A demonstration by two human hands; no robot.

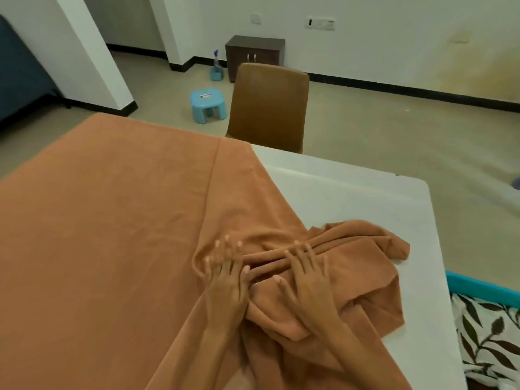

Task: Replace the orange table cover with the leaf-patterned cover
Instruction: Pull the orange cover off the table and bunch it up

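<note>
Presently: orange cover [107, 220] half drawn back, bunched on white desk [351, 198]. Left hand [225, 280] and right hand [309, 280] press it, each grip released, fingers spread. Leaf-patterned cover [489, 339] lies beside the desk.

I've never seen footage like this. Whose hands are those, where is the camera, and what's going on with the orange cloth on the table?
There is no machine here: a person wears a wide-angle camera on the head, so you look down at their own two hands. The left hand and the right hand both lie with fingers spread on the orange cover; neither seems to grip it. The cover still lies over the left part of the white table, but its right side is bunched up in folds near the hands, leaving the tabletop bare there. The leaf-patterned cover waits at the lower right edge, beside the table. Behind the table stand a brown chair, a small blue stool and a dark cabinet.
</note>
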